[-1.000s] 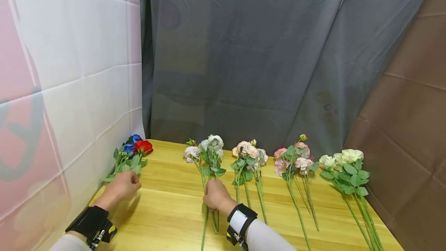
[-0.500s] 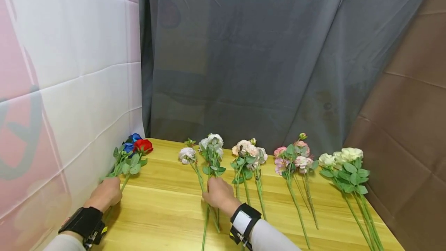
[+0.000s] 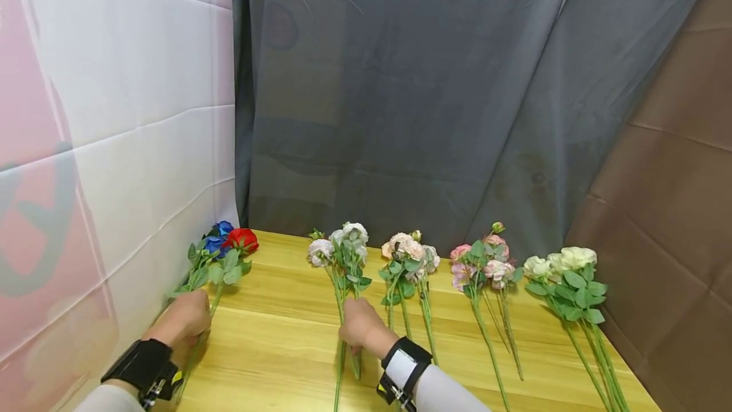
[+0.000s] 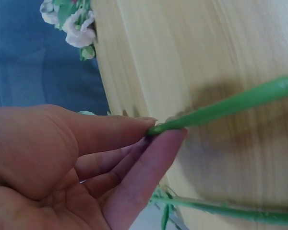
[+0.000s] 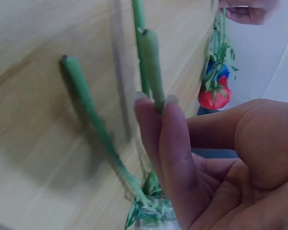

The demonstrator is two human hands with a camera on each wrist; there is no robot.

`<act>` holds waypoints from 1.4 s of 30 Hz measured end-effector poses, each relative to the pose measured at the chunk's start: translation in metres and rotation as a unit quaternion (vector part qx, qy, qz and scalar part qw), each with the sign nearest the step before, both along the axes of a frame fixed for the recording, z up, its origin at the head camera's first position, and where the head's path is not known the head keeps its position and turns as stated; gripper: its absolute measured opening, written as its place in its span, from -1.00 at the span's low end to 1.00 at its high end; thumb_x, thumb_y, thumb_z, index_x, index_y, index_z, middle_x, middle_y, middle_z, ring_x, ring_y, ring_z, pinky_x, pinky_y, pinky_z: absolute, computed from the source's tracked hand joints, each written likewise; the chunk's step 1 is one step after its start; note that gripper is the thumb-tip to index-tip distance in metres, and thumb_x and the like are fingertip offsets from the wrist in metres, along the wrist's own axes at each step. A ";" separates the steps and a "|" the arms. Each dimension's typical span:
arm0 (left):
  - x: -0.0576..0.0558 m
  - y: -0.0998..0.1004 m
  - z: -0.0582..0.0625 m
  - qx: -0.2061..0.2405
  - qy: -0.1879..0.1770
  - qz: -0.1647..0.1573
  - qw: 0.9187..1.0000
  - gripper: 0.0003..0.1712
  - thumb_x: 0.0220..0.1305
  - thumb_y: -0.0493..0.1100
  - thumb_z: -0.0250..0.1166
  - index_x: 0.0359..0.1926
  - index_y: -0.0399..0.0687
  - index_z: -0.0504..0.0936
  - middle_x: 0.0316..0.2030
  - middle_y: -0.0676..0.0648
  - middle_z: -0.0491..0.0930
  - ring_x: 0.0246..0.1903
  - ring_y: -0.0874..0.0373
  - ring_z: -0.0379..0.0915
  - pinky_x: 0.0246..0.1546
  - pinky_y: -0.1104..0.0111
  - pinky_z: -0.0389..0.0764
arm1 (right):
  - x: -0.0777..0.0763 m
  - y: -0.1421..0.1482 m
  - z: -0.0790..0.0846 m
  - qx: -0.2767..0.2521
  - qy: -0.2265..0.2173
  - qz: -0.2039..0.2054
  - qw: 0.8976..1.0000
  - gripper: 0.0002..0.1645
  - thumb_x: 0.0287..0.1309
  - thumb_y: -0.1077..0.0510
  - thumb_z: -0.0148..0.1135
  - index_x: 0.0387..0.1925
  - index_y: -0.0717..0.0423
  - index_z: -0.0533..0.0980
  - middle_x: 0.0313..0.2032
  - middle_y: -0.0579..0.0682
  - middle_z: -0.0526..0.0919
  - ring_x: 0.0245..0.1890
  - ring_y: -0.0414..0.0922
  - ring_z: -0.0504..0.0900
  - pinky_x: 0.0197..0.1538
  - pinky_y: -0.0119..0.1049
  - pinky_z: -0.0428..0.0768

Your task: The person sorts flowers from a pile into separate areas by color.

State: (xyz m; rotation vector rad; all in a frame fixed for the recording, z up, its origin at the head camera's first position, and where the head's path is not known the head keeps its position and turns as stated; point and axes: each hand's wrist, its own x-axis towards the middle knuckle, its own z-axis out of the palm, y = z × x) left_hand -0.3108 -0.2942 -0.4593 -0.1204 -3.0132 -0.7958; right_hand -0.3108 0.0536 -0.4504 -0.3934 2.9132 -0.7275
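Note:
My left hand [image 3: 185,320] pinches the green stem [image 4: 230,106] of a red rose [image 3: 243,240] between thumb and fingertips. Beside that rose, two blue roses [image 3: 216,243] lie against the white cloth, and another green stem [image 4: 230,211] runs along the table in the left wrist view. My right hand [image 3: 363,324] pinches a stem [image 5: 152,62] of the white artificial flowers [image 3: 351,234]. A paler bloom [image 3: 320,252] leans close on their left. In the right wrist view a second stem [image 5: 96,120] lies on the wood, apart from the fingers.
To the right on the wooden table [image 3: 269,361] lie peach flowers [image 3: 406,247], pink flowers [image 3: 494,266] and cream roses [image 3: 572,259]. White cloth [image 3: 166,113] borders the left, a grey curtain [image 3: 400,94] the back and brown cloth [image 3: 657,208] the right.
My left hand has taken hold of the red rose's stem, and the rose has shifted slightly right. The pale bloom by my right hand swung left, then back right against the white flowers.

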 end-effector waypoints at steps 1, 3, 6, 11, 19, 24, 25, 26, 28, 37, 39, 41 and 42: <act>0.001 0.002 0.000 0.008 0.005 0.000 1.000 -0.64 -0.07 -0.54 0.06 -0.71 -0.02 0.26 -0.75 0.04 0.22 -0.77 0.18 0.31 -0.72 0.46 0.25 | -0.001 0.000 0.000 -0.005 -0.002 -0.003 1.000 -0.85 0.09 0.49 0.20 -0.51 0.27 0.51 -0.70 0.23 0.55 -0.85 -0.09 0.59 -0.75 -0.39 0.41; 0.003 0.006 0.002 0.031 0.005 -0.001 1.000 -0.56 -0.08 -0.55 0.08 -0.73 0.04 0.18 -0.75 0.10 0.09 -0.78 0.25 0.19 -0.70 0.48 0.20 | -0.001 0.001 -0.001 -0.013 -0.010 -0.013 1.000 -0.90 0.08 0.48 0.20 -0.47 0.31 0.52 -0.63 0.28 0.57 -0.85 -0.09 0.59 -0.75 -0.36 0.46; 0.004 0.015 0.004 0.070 0.002 -0.004 0.998 -0.49 -0.05 -0.55 0.14 -0.77 0.08 0.16 -0.80 0.13 0.06 -0.83 0.28 0.25 -0.75 0.45 0.35 | 0.000 0.000 -0.002 -0.023 -0.031 -0.029 0.999 -0.89 0.07 0.47 0.20 -0.50 0.30 0.51 -0.65 0.24 0.55 -0.85 -0.09 0.58 -0.74 -0.36 0.45; 0.003 0.037 0.008 0.135 -0.022 -0.004 0.991 -0.49 0.10 -0.54 0.26 -0.72 0.00 0.24 -0.74 0.05 0.21 -0.71 0.15 0.46 -0.61 0.27 0.69 | -0.003 0.001 -0.006 -0.016 -0.033 -0.045 0.998 -0.78 0.11 0.46 0.23 -0.57 0.22 0.45 -0.64 0.16 0.47 -0.84 -0.12 0.55 -0.72 -0.40 0.38; 0.004 0.066 0.009 0.213 -0.032 -0.017 0.976 -0.58 0.19 -0.51 0.30 -0.64 -0.13 0.32 -0.67 -0.06 0.40 -0.60 0.07 0.58 -0.51 0.21 0.74 | -0.004 0.002 -0.009 0.011 -0.022 -0.050 0.998 -0.94 0.17 0.42 0.24 -0.29 0.37 0.57 -0.65 0.17 0.55 -0.85 -0.08 0.56 -0.77 -0.31 0.47; 0.003 0.077 0.009 0.245 -0.027 -0.028 0.969 -0.70 0.20 -0.51 0.27 -0.55 -0.22 0.38 -0.61 -0.07 0.40 -0.55 0.07 0.58 -0.48 0.19 0.75 | 0.002 0.002 -0.003 0.028 0.025 -0.020 0.999 -0.84 0.22 0.31 0.27 -0.48 0.21 0.52 -0.76 -0.02 0.47 -0.85 -0.18 0.45 -0.74 -0.35 0.37; 0.003 0.079 0.010 0.254 -0.025 -0.032 0.966 -0.74 0.20 -0.51 0.27 -0.51 -0.25 0.40 -0.58 -0.08 0.40 -0.54 0.06 0.58 -0.47 0.17 0.75 | 0.002 0.001 0.000 0.028 0.044 -0.007 0.999 -0.77 0.23 0.28 0.27 -0.54 0.19 0.49 -0.78 -0.07 0.42 -0.85 -0.21 0.38 -0.72 -0.36 0.33; 0.002 0.082 0.011 0.261 -0.025 -0.033 0.964 -0.78 0.21 -0.52 0.26 -0.46 -0.28 0.42 -0.56 -0.09 0.40 -0.52 0.05 0.58 -0.46 0.16 0.75 | 0.002 -0.001 0.002 0.024 0.061 0.009 0.998 -0.75 0.24 0.24 0.29 -0.55 0.15 0.48 -0.75 -0.10 0.41 -0.81 -0.23 0.36 -0.68 -0.37 0.33; 0.000 0.089 0.013 0.277 -0.021 -0.032 0.960 -0.84 0.21 -0.53 0.26 -0.39 -0.33 0.44 -0.52 -0.12 0.45 -0.49 0.05 0.59 -0.45 0.14 0.76 | 0.002 -0.006 0.007 -0.010 0.075 0.050 0.996 -0.77 0.28 0.19 0.31 -0.48 0.15 0.51 -0.64 -0.12 0.42 -0.69 -0.24 0.36 -0.59 -0.37 0.35; -0.009 0.135 0.025 0.319 0.012 -0.036 0.947 -0.86 0.21 -0.53 0.31 -0.35 -0.36 0.50 -0.48 -0.17 0.55 -0.51 0.09 0.61 -0.49 0.20 0.75 | 0.008 -0.042 0.008 -0.281 -0.091 0.126 0.947 -0.88 0.26 0.37 0.30 -0.22 0.42 0.63 -0.43 0.11 0.72 -0.42 0.15 0.78 -0.34 -0.14 0.77; -0.008 0.143 0.026 0.317 0.019 -0.038 0.948 -0.87 0.21 -0.54 0.30 -0.35 -0.35 0.52 -0.49 -0.15 0.53 -0.50 0.11 0.58 -0.51 0.23 0.74 | 0.010 -0.046 0.005 -0.256 -0.045 0.126 0.957 -0.98 0.19 0.41 0.31 -0.36 0.33 0.64 -0.52 0.00 0.68 -0.52 -0.01 0.74 -0.42 -0.28 0.72; -0.008 0.148 0.026 0.317 0.020 -0.037 0.947 -0.87 0.22 -0.55 0.28 -0.34 -0.34 0.52 -0.49 -0.14 0.51 -0.50 0.11 0.56 -0.51 0.25 0.73 | 0.011 -0.048 0.003 -0.205 0.028 0.117 0.971 -0.89 0.10 0.42 0.34 -0.44 0.21 0.59 -0.58 -0.12 0.59 -0.60 -0.20 0.60 -0.51 -0.41 0.58; -0.008 0.150 0.026 0.319 0.018 -0.035 0.947 -0.87 0.22 -0.56 0.27 -0.34 -0.34 0.52 -0.49 -0.14 0.49 -0.50 0.11 0.55 -0.51 0.25 0.73 | 0.012 -0.048 0.002 -0.179 0.060 0.108 0.976 -0.84 0.07 0.42 0.36 -0.46 0.17 0.55 -0.59 -0.15 0.54 -0.61 -0.25 0.52 -0.53 -0.44 0.50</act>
